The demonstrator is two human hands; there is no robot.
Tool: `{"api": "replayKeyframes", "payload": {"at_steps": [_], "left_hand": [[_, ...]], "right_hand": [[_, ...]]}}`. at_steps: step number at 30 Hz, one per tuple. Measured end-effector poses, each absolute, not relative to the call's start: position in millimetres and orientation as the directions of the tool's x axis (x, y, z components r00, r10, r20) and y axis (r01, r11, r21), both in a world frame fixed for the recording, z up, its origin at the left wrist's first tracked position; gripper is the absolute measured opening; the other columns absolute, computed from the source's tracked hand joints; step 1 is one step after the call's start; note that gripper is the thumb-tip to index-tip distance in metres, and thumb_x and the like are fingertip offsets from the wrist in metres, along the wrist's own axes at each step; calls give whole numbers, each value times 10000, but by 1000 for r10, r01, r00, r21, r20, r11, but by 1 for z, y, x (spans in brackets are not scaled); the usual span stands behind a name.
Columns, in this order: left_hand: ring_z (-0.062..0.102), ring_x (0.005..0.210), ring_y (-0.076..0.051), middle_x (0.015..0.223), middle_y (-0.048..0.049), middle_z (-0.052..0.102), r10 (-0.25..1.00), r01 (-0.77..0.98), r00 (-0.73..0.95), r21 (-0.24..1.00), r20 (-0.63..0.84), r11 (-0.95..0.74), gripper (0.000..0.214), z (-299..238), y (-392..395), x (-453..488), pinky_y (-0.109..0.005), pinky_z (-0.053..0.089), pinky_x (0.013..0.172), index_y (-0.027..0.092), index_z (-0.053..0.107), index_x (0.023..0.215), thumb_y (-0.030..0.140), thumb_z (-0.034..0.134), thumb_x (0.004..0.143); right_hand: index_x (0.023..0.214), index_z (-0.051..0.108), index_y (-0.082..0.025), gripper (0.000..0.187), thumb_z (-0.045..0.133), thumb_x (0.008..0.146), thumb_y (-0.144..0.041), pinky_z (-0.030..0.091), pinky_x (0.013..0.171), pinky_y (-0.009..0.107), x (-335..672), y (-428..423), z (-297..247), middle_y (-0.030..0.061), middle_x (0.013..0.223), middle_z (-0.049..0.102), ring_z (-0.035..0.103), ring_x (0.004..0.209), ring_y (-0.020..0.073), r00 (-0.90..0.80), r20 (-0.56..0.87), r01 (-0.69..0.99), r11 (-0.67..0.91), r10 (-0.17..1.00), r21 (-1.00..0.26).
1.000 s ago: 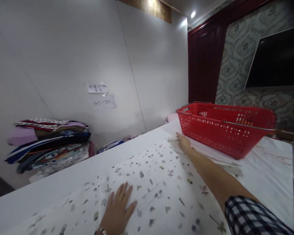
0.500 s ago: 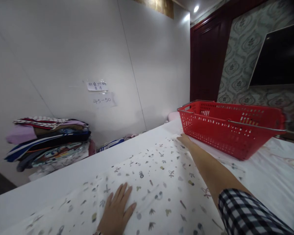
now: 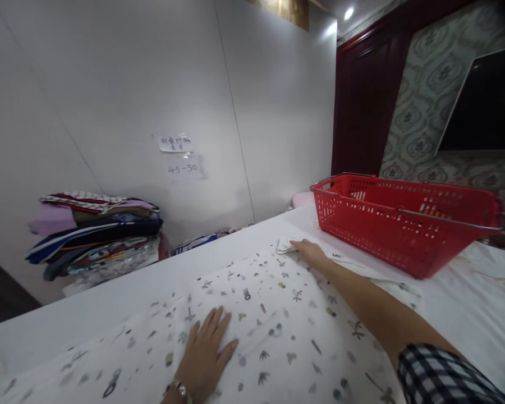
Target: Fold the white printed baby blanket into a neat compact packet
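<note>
A white cloth printed with small dark figures (image 3: 273,314) lies spread on a white table (image 3: 122,297). My left hand (image 3: 206,356) rests flat on it near the front, fingers stretched out. My right hand (image 3: 308,251) reaches far across and pinches the cloth's far corner, which is lifted and curled a little. A red plastic basket (image 3: 404,221) with wire handles stands just right of that hand.
A stack of folded fabrics (image 3: 95,238) sits at the left against the white wall, under two paper notes (image 3: 179,154). More cloth lies behind the table's far edge (image 3: 202,242). A dark screen (image 3: 483,106) hangs on the patterned wall at the right.
My right hand drew back leftward from beside the basket and took hold of the cloth's far corner, lifting it. My left hand stayed flat in place.
</note>
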State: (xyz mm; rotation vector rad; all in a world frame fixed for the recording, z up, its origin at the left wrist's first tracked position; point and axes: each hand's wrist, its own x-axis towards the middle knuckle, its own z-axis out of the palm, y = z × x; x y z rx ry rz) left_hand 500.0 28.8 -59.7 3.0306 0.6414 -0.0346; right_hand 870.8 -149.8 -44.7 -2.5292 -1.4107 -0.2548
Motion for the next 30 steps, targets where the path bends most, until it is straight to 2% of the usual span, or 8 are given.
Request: {"api": "replayKeyframes", "payload": {"at_steps": [3, 5, 7, 12, 18, 23, 27, 30], "left_hand": [[134, 1358, -221, 1470, 12, 169, 404, 405, 914, 34, -39, -914, 610, -58, 28, 501, -489, 158, 1098, 283, 258, 1369, 588, 218, 842], [145, 1356, -224, 1469, 11, 179, 398, 398, 917, 28, -22, -917, 607, -59, 29, 501, -489, 167, 1095, 286, 263, 1368, 587, 235, 841], [151, 1355, -225, 1468, 6, 187, 394, 394, 919, 23, -6, -919, 609, -62, 30, 502, -491, 171, 1093, 286, 265, 1367, 589, 241, 839], [166, 1352, -231, 1466, -7, 204, 383, 383, 924, 26, 17, -924, 604, -66, 33, 501, -494, 174, 1089, 276, 287, 1362, 580, 232, 843], [162, 1353, -229, 1469, -40, 198, 395, 394, 919, 42, 5, -918, 635, -60, 29, 504, -484, 149, 1091, 230, 295, 1367, 577, 230, 840], [131, 1358, -240, 1476, -68, 179, 434, 440, 897, 86, -82, -894, 633, -41, 23, 508, -491, 143, 1084, 196, 294, 1372, 538, 267, 840], [121, 1358, -247, 1479, -61, 160, 377, 385, 922, 127, -84, -914, 653, -31, 7, 492, -508, 161, 1078, 209, 273, 1379, 569, 258, 834], [179, 1345, -252, 1467, -39, 203, 248, 257, 965, 145, -82, -955, 624, -39, -16, 459, -514, 175, 1082, 251, 299, 1366, 567, 309, 827]], "right_hand": [[1312, 413, -166, 462, 363, 853, -144, 374, 823, 318, 895, -154, -29, 135, 1119, 591, 520, 1002, 229, 784, 330, 590, -796, 526, -134], [1274, 441, -136, 432, 362, 850, -127, 345, 854, 371, 906, -159, -22, 168, 1144, 568, 484, 1045, 259, 837, 404, 451, -884, 370, -125], [1228, 480, -129, 405, 369, 840, -108, 312, 893, 382, 908, -165, -24, 169, 1182, 547, 444, 1097, 259, 804, 419, 506, -855, 421, -112], [1088, 595, -183, 306, 406, 860, -262, 334, 894, 272, 890, -188, -48, 78, 1113, 605, 501, 1048, 179, 678, 247, 733, -662, 692, -156], [1078, 597, -132, 351, 355, 885, -297, 317, 943, 393, 877, -254, -51, 150, 1180, 564, 466, 1129, 243, 879, 206, 464, -871, 430, -163], [1269, 476, -188, 475, 353, 888, -443, 219, 1038, 372, 851, -312, -54, 90, 1389, 383, 300, 1286, 211, 739, 102, 673, -720, 666, -171], [1277, 462, -164, 496, 316, 899, -451, 214, 1025, 457, 830, -358, -55, 115, 1404, 351, 271, 1299, 260, 891, 124, 452, -883, 438, -128], [1237, 497, -151, 436, 327, 905, -376, 254, 1010, 405, 815, -396, -53, 117, 1373, 400, 314, 1276, 245, 899, 225, 408, -904, 375, -127]]}}
